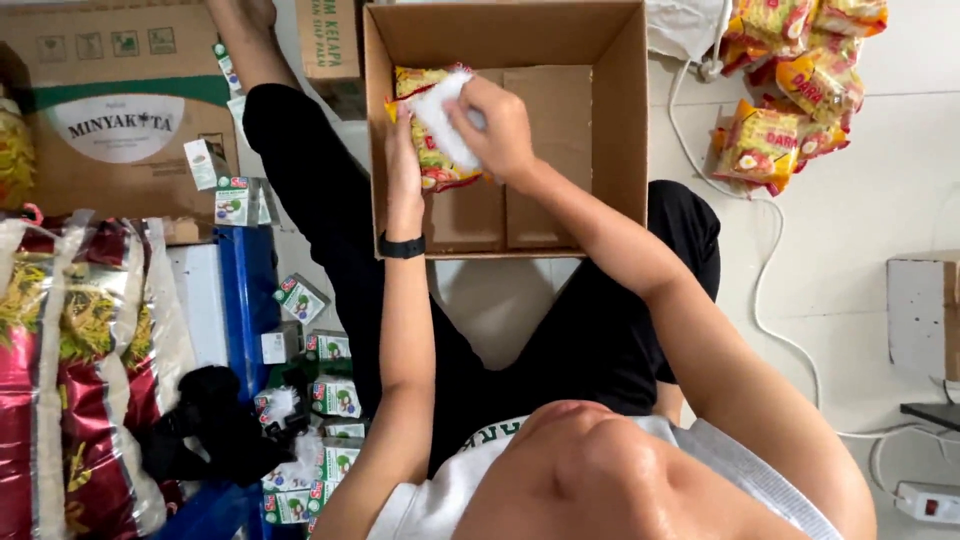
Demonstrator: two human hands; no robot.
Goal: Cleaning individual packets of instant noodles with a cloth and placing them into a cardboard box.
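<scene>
An open brown cardboard box [610,120] lies between my legs on the floor. Inside its left part, both my hands hold noodle packets [430,160], yellow and red with a white side showing. My left hand [403,160] is against the box's left wall, steadying the packets from behind; a black band sits on that wrist. My right hand [497,125] grips the top of the packets from the right.
A pile of yellow noodle packets [790,95] lies on the white floor at the top right. Small green-and-white cartons [320,420] are scattered at my left. Large cardboard boxes [120,110] and red-and-gold bags [70,380] stand further left. A white cable [765,300] and power strip [925,500] run along the right.
</scene>
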